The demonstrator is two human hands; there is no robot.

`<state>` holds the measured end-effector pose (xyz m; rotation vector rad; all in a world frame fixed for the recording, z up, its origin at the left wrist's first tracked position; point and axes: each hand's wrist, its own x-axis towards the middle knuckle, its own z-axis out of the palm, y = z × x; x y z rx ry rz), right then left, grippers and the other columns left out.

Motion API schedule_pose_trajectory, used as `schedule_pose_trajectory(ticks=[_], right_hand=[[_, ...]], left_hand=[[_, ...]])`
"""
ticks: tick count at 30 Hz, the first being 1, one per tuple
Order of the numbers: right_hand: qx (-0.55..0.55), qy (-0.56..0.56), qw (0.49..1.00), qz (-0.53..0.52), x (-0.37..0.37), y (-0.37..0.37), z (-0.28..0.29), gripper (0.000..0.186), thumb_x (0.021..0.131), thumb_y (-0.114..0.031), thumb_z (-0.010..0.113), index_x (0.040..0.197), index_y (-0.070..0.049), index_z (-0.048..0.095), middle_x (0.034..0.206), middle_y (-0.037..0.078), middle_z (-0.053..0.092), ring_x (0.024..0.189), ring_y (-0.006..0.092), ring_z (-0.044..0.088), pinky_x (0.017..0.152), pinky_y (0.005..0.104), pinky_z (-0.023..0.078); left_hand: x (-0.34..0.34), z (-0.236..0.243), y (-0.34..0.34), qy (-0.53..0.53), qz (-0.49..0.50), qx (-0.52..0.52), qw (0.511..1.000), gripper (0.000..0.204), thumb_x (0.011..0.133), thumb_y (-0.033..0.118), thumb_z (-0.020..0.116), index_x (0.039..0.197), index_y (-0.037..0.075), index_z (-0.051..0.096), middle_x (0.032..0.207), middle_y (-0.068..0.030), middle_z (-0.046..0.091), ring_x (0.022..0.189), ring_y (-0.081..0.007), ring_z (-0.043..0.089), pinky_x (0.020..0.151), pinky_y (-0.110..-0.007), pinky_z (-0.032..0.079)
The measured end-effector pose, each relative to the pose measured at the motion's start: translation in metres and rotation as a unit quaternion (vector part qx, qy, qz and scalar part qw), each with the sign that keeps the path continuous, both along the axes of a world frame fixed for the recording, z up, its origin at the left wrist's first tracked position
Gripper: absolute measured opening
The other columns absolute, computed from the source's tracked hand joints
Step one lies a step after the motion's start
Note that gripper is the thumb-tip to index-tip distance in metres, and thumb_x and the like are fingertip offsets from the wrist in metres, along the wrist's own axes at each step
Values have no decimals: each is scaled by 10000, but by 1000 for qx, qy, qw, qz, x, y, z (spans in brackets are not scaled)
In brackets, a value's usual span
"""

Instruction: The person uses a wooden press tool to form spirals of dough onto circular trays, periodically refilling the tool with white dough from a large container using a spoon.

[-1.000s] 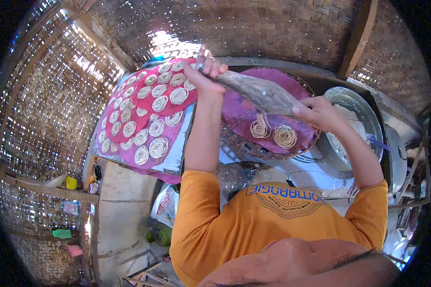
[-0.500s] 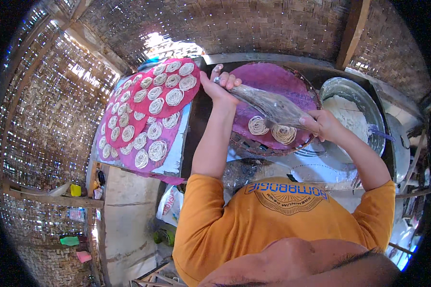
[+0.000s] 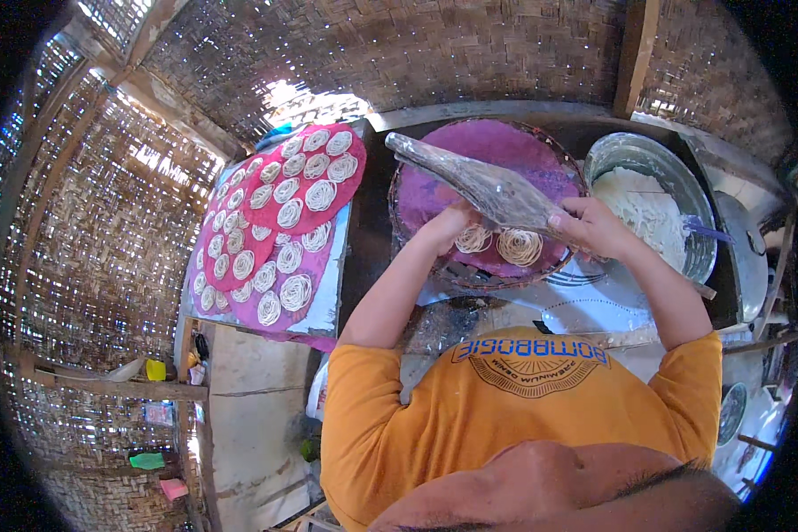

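A clear, wrinkled plastic piping bag [image 3: 496, 188] slants across in front of me, its narrow twisted end pointing up and left. My right hand [image 3: 591, 229] is closed around its right end. Under the bag's middle, my left hand [image 3: 453, 225] reaches in with its fingers hidden. Below the bag lies a round woven tray [image 3: 397, 226] lined with purple cloth [image 3: 492, 142]. Two coiled nests of pale dough strands sit on that cloth: one nest [image 3: 520, 247] beneath my right hand, the other nest [image 3: 474, 238] beside my left.
At left, a table carries red cloth [image 3: 266, 215] and pink cloth covered with several dough nests [image 3: 319, 194]. To the right stands a metal basin [image 3: 705, 199] of white dough [image 3: 643, 208] with a purple-handled tool [image 3: 708, 232]. A lidded metal pot [image 3: 743, 253] is beyond it.
My left hand has let go of the bag's upper left end and moved down beneath its middle. The right hand keeps hold of the bag.
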<state>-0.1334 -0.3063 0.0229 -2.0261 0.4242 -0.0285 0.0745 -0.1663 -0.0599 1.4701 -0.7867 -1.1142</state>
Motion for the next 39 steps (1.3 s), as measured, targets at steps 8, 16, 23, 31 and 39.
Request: schedule_pose_trajectory(ticks=[8,16,23,31,39], right_hand=[[35,-41,997,-57,-4,-3,-8,371,808,-387,504,756,-21,533,520,37,486,381,111,463,338,242,377],[-12,-67,994,-82,-7,4,0,433,808,-426,483,788,-1,562,583,63,530,496,143,519,448,290,418],[26,-158,982,96,54,44,-10,542,830,-495,369,883,3,575,760,169,573,746,264,558,694,368,409],[-418,24,907,35,105,50,-70,511,748,-450,518,1020,-19,560,1075,184,450,1029,328,406,833,405,374],[-451,10,890,66,104,79,-73,423,686,-409,589,892,-40,610,1008,132,501,997,293,427,823,426,351]], left_hand=[[31,-43,3,-284,-27,151,946,591,843,482,295,1251,59,357,1235,-160,384,1100,-305,370,938,-375,259],[9,13,24,-682,129,31,719,530,720,436,531,1117,86,511,1271,-140,335,1206,-325,224,934,-474,233],[-17,56,40,-552,285,-17,783,399,688,268,612,1022,70,521,946,-126,567,863,-291,548,728,-369,434],[-28,-24,134,-335,349,-123,867,354,779,270,542,1024,22,481,870,-135,546,813,-285,529,751,-398,447],[-55,-30,166,-282,363,-114,881,354,813,242,483,1082,15,453,1002,-168,531,904,-276,533,795,-438,450]])
